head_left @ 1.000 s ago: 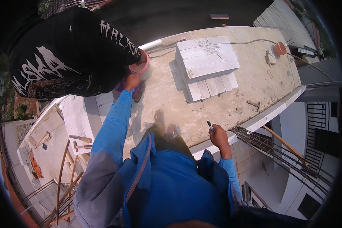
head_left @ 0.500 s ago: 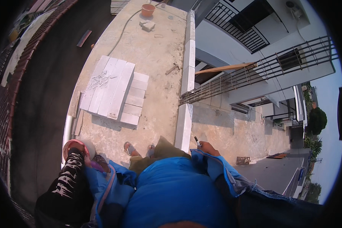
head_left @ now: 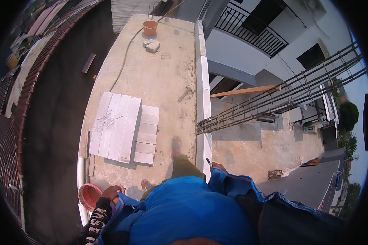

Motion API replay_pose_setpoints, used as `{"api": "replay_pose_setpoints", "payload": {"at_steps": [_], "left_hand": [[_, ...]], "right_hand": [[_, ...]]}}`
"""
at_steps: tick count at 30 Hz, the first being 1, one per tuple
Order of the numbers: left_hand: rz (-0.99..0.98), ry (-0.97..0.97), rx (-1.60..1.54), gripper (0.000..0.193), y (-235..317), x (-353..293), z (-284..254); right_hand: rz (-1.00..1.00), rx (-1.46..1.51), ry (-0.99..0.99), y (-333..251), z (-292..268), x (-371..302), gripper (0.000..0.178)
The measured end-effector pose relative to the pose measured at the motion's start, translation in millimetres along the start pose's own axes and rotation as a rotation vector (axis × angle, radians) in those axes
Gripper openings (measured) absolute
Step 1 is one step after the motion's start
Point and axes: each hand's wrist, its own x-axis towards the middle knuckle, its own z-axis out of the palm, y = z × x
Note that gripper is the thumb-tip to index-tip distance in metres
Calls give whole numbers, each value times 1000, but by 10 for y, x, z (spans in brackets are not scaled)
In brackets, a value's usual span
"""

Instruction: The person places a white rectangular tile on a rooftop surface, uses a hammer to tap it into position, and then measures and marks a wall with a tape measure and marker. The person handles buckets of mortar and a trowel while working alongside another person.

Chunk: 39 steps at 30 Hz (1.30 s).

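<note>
My left hand [head_left: 111, 192], at the end of a black sleeve with white print, is curled beside a pinkish-red bucket [head_left: 88, 195] at the lower left. Something purplish shows under its fingers, next to my blue jacket; I cannot make out what it is. My right hand [head_left: 218, 165] is closed around a slim black-and-white marker [head_left: 209, 162], close to the low white block wall [head_left: 203, 151]. Most of that hand is hidden by the jacket. Ahead on the left, pale blocks [head_left: 114, 126] lie stacked, with whitish scraps [head_left: 108, 121] scattered on top.
A hammer [head_left: 185, 93] lies on the concrete floor [head_left: 167, 77]. Farther off are broken block pieces [head_left: 151, 46], an orange bucket [head_left: 150, 27] and a hose [head_left: 126, 59]. A rebar cage [head_left: 282, 92] and wooden plank [head_left: 245, 90] reach over the right wall. Drops lie on both sides.
My view has shifted, and the block stack sits lower in it. One sandalled foot has stepped ahead. My left hand now shows beside the pinkish-red bucket; the marker stays in my right.
</note>
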Motion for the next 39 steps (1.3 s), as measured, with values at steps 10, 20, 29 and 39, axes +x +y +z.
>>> {"api": "replay_pose_setpoints", "payload": {"at_steps": [10, 20, 29, 39], "left_hand": [[-690, 249, -1103, 32, 1699, 1701, -1058], [-687, 365, -1629, 35, 2313, 3712, -2827], [-495, 124, -1449, 37, 1723, 6759, -5551], [137, -319, -646, 37, 3671, 10064, -9134]], "right_hand": [[-536, 102, -16, -1236, -1541, 2823, 23], [-492, 531, -11, -2135, -2712, 4041, 19], [-238, 892, 91, -2371, -3173, 6102, 21], [-352, 1137, 184, -4483, -5848, 7508, 38]]}}
